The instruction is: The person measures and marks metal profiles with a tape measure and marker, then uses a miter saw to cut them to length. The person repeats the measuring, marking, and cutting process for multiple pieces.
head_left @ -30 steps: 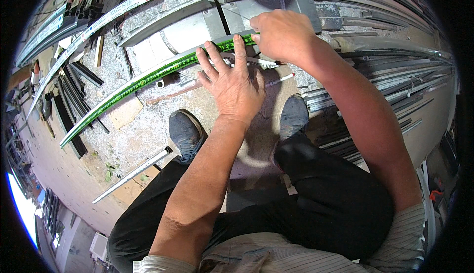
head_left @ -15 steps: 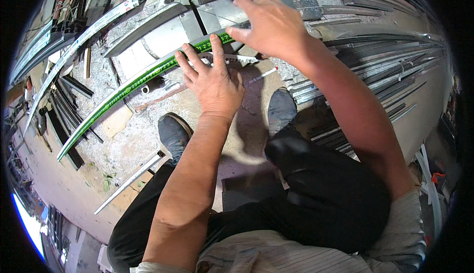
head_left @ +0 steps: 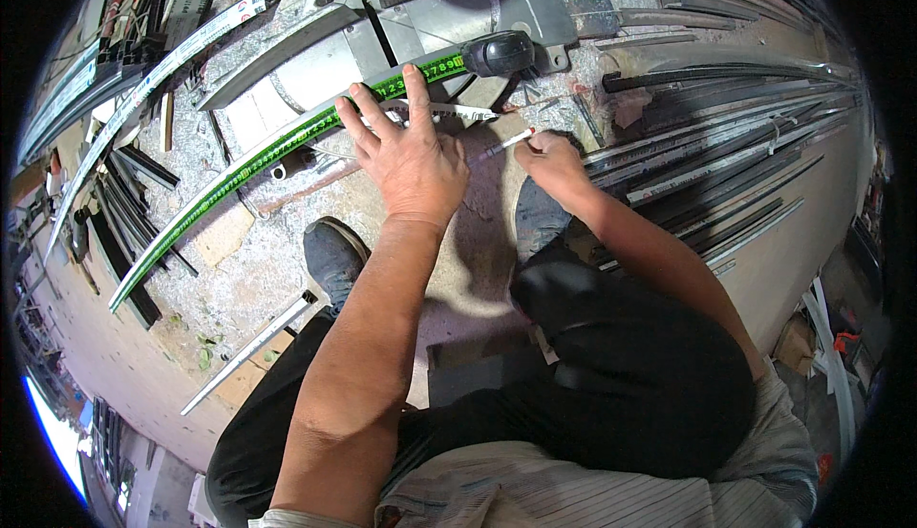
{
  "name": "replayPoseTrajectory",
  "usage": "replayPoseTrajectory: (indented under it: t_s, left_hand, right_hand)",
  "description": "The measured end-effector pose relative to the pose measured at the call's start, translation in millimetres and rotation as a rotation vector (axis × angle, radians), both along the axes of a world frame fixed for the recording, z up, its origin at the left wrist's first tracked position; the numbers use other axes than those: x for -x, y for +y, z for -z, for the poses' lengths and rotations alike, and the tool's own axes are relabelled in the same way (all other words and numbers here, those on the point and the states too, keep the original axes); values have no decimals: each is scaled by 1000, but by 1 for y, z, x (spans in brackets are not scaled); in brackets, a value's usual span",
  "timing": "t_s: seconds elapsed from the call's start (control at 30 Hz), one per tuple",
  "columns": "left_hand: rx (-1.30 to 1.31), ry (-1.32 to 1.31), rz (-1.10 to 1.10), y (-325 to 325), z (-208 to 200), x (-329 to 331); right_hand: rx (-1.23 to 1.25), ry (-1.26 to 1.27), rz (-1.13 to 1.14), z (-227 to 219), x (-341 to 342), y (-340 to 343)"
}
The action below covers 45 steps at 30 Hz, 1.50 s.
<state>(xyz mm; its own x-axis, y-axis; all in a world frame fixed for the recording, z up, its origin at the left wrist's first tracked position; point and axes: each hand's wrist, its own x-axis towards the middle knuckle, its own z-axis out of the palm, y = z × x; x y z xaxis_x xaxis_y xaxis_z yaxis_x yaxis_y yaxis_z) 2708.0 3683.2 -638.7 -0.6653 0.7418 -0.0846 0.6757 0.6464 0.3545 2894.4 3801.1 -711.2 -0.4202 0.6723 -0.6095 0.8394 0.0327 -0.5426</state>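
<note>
A green tape measure (head_left: 253,170) is stretched in a long curve along a pale strip, in front of a grey metal saw base (head_left: 430,22) with a slot. The tape's dark case (head_left: 499,53) rests at the right end. With fingers spread, my left hand (head_left: 415,165) presses on the blade and strip near the slot. My right hand (head_left: 556,163) is low beside my right shoe, its thumb and fingers closed at the red end of a thin white pen (head_left: 501,145). That pen still lies at a slant near the ground.
Long metal profiles (head_left: 735,160) lie in layers on the right. More dark offcuts (head_left: 119,218) and long strips (head_left: 162,84) are on the left. My two shoes (head_left: 336,256) stand on the dusty floor. A short white profile (head_left: 248,351) lies left of my leg.
My right hand has left the tape's right end and come down toward me to the pen, uncovering the dark case. My left hand stays on the tape.
</note>
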Motion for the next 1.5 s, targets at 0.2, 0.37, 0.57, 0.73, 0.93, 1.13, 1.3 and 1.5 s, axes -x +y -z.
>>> replayPoseTrajectory:
  t_s: [0.2,0.37,0.57,0.73,0.93,1.13,1.3,1.5]
  left_hand:
    - [15,2,3,0,2,1]
    - [-9,-5,-2,0,1,0]
    - [-34,6,10,2,4,-2]
    - [22,9,7,-1,2,1]
    - [46,6,13,0,-3,3]
    - [39,-10,18,1,-6,1]
    - [6,-7,2,0,-3,1]
    - [35,1,2,0,0,0]
  right_hand:
    - [491,16,380,20,17,0]
    - [561,29,571,30,27,-5]
    - [598,150,728,15,17,-3]
    - [602,522,826,-29,15,1]
    - [493,827,705,-67,35,9]
    - [327,846,371,-76,62,6]
    - [242,795,173,-78,74,-4]
    - [273,772,34,-86,79,-2]
